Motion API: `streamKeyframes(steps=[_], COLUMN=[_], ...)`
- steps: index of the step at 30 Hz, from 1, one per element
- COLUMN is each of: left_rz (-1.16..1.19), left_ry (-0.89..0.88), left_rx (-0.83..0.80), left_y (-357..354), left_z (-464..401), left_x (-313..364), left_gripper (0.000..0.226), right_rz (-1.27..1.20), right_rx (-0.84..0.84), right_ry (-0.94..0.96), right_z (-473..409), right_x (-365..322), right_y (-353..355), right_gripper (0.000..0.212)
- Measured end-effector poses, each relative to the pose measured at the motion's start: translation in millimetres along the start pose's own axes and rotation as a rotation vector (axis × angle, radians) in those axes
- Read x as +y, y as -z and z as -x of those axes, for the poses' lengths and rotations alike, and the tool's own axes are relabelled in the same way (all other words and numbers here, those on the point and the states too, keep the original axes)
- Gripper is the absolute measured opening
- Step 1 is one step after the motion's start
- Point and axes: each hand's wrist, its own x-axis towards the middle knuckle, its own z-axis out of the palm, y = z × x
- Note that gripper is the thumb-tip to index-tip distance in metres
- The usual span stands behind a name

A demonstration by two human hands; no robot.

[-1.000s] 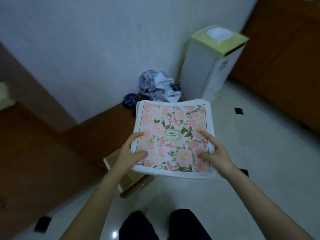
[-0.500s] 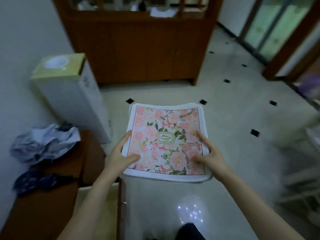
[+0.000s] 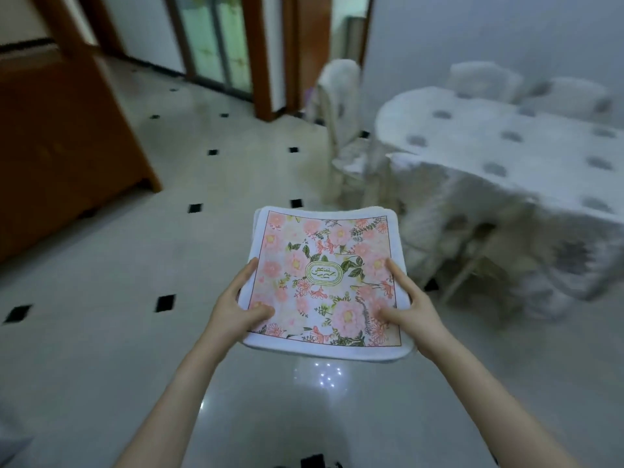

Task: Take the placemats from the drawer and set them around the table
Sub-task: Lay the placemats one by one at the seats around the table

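Note:
A stack of floral placemats (image 3: 324,261), pink flowers on white with a green oval label in the middle, is held level in front of me above the floor. My left hand (image 3: 236,305) grips the stack's left edge with the thumb on top. My right hand (image 3: 410,307) grips the right edge the same way. The table (image 3: 506,143), covered in a white cloth with grey dots, stands ahead to the right, apart from the stack. The drawer is out of view.
White covered chairs stand around the table, one at its near left end (image 3: 341,106) and one tucked in at its near side (image 3: 449,231). A brown wooden cabinet (image 3: 60,143) fills the left. Glass doors (image 3: 216,38) lie at the back. Pale tiled floor (image 3: 101,298) spreads between.
My view has swung right, from the wall and open drawer past the cabinet to the dining table. Both hands keep the same hold on the stack.

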Motion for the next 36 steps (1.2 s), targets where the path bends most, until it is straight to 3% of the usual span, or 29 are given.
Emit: streamKeyframes(steps=[11, 17, 27, 36], left_rz=[-0.081, -0.13, -0.163, -0.2], left_ry=[-0.036, -0.094, -0.176, -0.214], left_rx=[-0.425, -0.59, -0.925, -1.069], left_y=[-329, -451, -648, -834], left_z=[-32, -78, -221, -267], left_x=[51, 85, 156, 207], left_gripper=[0.083, 0.08, 0.081, 0.079], right_rz=[-0.1, -0.168, -0.278, -0.293], right_rx=[0.43, 0.586, 0.895, 1.082], right_ry=[-0.029, -0.03, -0.007, -0.026], right_z=[88, 84, 5, -23], right_x=[40, 43, 20, 17], right_y=[299, 392, 530, 676], right_gripper=[0.087, 0.09, 0.092, 0.093])
